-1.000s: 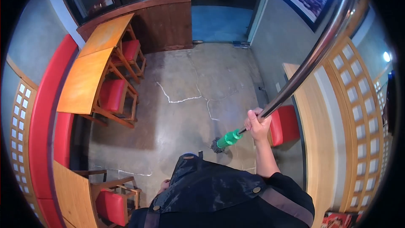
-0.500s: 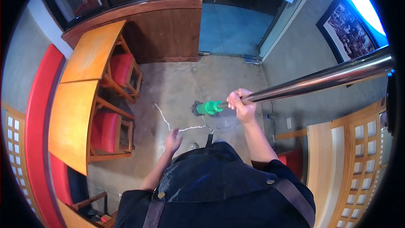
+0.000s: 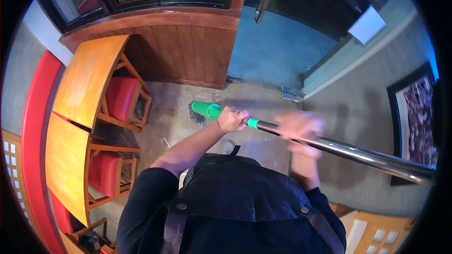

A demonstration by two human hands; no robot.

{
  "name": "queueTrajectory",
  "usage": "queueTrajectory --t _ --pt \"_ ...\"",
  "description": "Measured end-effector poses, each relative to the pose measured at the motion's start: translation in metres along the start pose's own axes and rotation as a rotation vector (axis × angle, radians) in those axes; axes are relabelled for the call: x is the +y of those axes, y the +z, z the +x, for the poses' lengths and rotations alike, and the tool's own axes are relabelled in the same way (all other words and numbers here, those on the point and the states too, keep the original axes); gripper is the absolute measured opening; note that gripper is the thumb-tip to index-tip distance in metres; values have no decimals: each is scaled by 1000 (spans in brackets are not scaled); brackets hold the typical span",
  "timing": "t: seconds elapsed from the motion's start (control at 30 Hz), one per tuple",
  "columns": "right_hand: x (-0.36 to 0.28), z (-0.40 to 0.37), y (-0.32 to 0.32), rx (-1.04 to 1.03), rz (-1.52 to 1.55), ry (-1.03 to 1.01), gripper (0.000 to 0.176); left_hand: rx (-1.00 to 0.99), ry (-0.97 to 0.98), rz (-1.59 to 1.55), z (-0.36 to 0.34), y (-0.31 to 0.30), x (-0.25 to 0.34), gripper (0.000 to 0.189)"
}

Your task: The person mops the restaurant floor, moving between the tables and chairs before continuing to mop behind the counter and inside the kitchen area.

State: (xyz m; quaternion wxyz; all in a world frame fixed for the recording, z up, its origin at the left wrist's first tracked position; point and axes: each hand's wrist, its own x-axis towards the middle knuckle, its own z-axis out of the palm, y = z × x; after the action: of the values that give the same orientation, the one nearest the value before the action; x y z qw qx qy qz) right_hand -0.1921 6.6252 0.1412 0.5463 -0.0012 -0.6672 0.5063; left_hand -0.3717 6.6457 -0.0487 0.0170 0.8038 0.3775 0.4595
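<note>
1 mop (image 3: 205,108) fills the closed left hand (image 3: 232,119); the right hand (image 3: 302,128) blurs, grip unclear.

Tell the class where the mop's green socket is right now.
In the head view, the mop's green socket sits slightly left of centre, just beyond the left hand, with grey strands below it and the brown wooden panel above.

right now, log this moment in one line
left hand: gripping pole | right hand: blurred, at pole | mop head: over floor
</note>
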Motion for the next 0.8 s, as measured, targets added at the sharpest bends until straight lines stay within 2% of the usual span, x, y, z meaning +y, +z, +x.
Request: queueTrajectory --t 0.03,0.07,0.1,0.17,0.2,0.3,0.37,0.4,0.43,0.47,0.5,0.53,0.57,0.6,0.63,0.67,0.7,0.73,0.77,0.8 --pt "-13 22 -25 -93 106 -38 16 -12 -3 -32 6 1 -21 22" --pt "-23 31 -46 -46 251 -141 20 -14 -30 -26 10 1 -44 22" --pt "-28 46 -83 -211 266 -268 20 -53 -12 -48 13 1 -67 23" --pt "-41 64 -69 205 1401 -384 37 -136 10 -73 15 7 -112 24" --pt "-39 69 -78 211 1413 -368 37 -133 -9 -69 17 8 -133 24" --pt "-35 75 -126 209 714 -207 35 -176 -14 -23 14 19 -190 25" --pt "-22 91 -157 181 252 -98 35 -324 -271 159 5 31 -222 25" --pt "-10 103 -166 161 19 -43 35 -322 -289 158 -1 40 -236 25" --pt "23 103 -171 317 -198 -97 18 -278 -381 120 -5 50 -247 24" --pt "50 100 -169 461 -85 112 20 -234 -469 78 -5 59 -253 23" --pt "93 82 -181 428 -494 102 25 -118 -479 -33 5 61 -245 21" --pt "129 87 -166 502 -255 310 17 -114 -485 -36 13 74 -246 21" --pt "161 73 -167 438 -189 516 9 -71 -515 -183 17 89 -243 19" --pt "187 65 -160 333 -168 635 13 -30 -545 -330 18 100 -243 19" --pt "194 77 -146 152 -319 808 13 -38 -558 -338 18 108 -248 19" --pt "189 90 -143 49 -340 823 12 -325 -645 -447 16 113 -254 16" --pt "182 107 -145 82 -207 763 16 -612 -721 -548 14 118 -263 15" --pt "177 116 -151 116 -76 701 21 -615 -731 -550 8 130 -270 15" --pt "174 110 -164 117 -67 709 21 -586 -706 -573 3 146 -272 16" --pt "166 99 -178 78 -306 880 24 -554 -682 -595 -5 162 -274 17"
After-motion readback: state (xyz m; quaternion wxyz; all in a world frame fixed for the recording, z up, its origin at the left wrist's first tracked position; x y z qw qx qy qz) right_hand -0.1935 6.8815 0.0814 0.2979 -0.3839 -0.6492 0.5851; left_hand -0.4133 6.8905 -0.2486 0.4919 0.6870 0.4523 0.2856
